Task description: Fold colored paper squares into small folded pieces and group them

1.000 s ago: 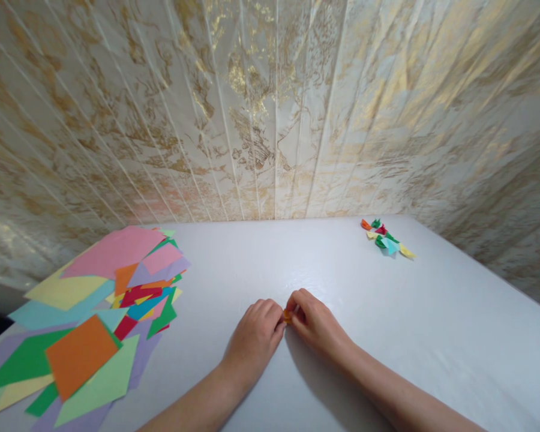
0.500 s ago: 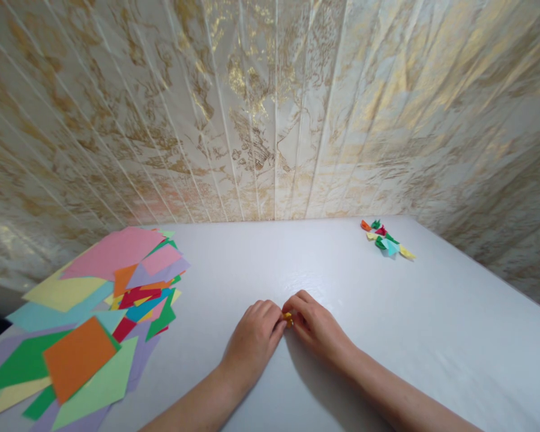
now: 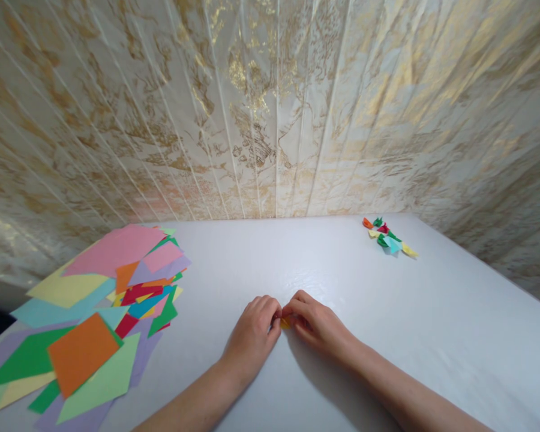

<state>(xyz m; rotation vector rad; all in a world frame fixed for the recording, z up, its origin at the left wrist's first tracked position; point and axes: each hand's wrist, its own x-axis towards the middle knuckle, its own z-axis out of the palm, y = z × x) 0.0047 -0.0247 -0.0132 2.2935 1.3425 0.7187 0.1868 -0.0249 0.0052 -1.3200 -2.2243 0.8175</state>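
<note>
My left hand (image 3: 252, 336) and my right hand (image 3: 317, 324) meet fingertip to fingertip low on the white table (image 3: 432, 324). Between them they pinch a small folded piece of yellow-orange paper (image 3: 285, 323), pressed against the tabletop. Only a sliver of it shows between the fingers. Both hands have their fingers curled and closed on it.
A spread of coloured paper sheets and scraps (image 3: 90, 324) covers the table's left side. A small cluster of folded paper pieces (image 3: 388, 238) lies at the far right near the wall. A marbled gold-and-white wall (image 3: 270, 108) rises behind the table.
The hands have stayed in the same spot. The fingers have shifted slightly on the small paper, which now shows more yellow and sits a little lower and further left.
</note>
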